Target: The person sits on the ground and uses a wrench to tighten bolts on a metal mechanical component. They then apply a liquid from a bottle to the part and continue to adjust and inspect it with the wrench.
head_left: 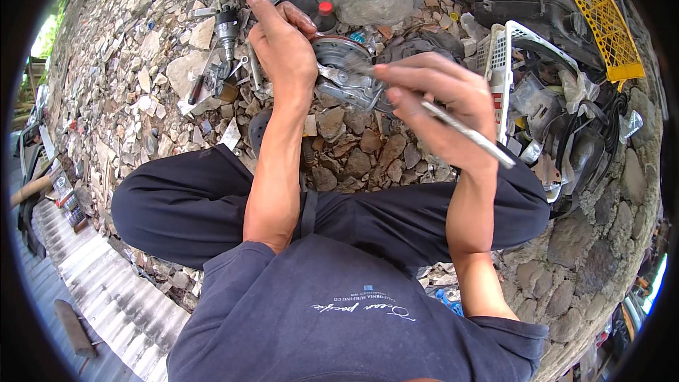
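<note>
A round metal machine part (pixel 346 74) with a disc-like upper rim and a greasy cast lower section lies in front of me, above the stones. My left hand (pixel 286 46) is closed at its left edge, with the fingers curled behind it and the thumb pointing up. My right hand (pixel 445 102) grips a slim silver metal tool (pixel 470 134). Its handle end sticks out below my palm toward the lower right. The tool's other end points at the metal part and is smeared by motion, so its shape and any contact cannot be made out.
Left of the part lie a screwdriver (pixel 196 90), a ring spanner (pixel 239 67) and a dark cylindrical tool (pixel 226 32). A red-capped bottle (pixel 325 18) stands beyond. On the right is a white plastic basket (pixel 511 64) of parts, below a yellow plastic grille (pixel 598 18). Loose stones cover the ground.
</note>
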